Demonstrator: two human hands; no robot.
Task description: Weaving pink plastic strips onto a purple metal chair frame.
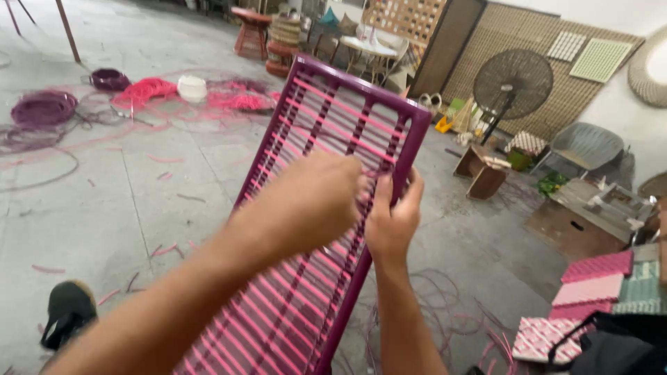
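A tall purple metal frame (361, 87) leans away from me, strung across with pink cord strands (278, 312) and crossed by purple ones. My left hand (313, 198), blurred, lies over the strands in the middle of the frame, fingers curled; what it grips is hidden. My right hand (392, 219) pinches the strands close to the frame's right rail, thumb and fingers pressed on them.
Coils of purple cord (43, 107) and pink cord (146, 90) lie on the concrete floor at far left, with scraps around. A standing fan (513, 83), wooden boxes (580, 219), stacked woven panels (590, 285) and a black shoe (68, 309) are nearby.
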